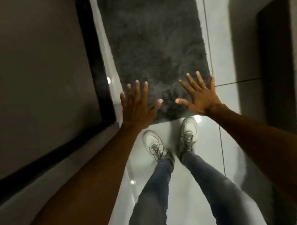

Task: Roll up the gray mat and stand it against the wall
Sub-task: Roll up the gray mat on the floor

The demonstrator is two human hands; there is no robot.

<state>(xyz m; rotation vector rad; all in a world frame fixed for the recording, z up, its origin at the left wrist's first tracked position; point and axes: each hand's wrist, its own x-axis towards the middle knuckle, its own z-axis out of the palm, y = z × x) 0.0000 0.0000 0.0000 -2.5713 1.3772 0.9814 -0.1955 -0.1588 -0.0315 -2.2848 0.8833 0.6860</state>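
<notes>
A shaggy dark gray mat (153, 40) lies flat and unrolled on the glossy white tile floor, running away from my feet. My left hand (136, 107) is spread open, palm down, over the mat's near left corner. Over the near right corner, my right hand (199, 96) is held open in the same way, fingers apart. Neither hand holds anything. Whether the palms touch the pile or hover above it cannot be told. The mat's near edge sits just ahead of my white sneakers (171, 141).
A large dark panel with a black frame (98, 62) runs along the left, close to the mat's left edge. A dark furniture piece (272, 59) stands at the right. A strip of white tile floor (220, 47) lies between it and the mat.
</notes>
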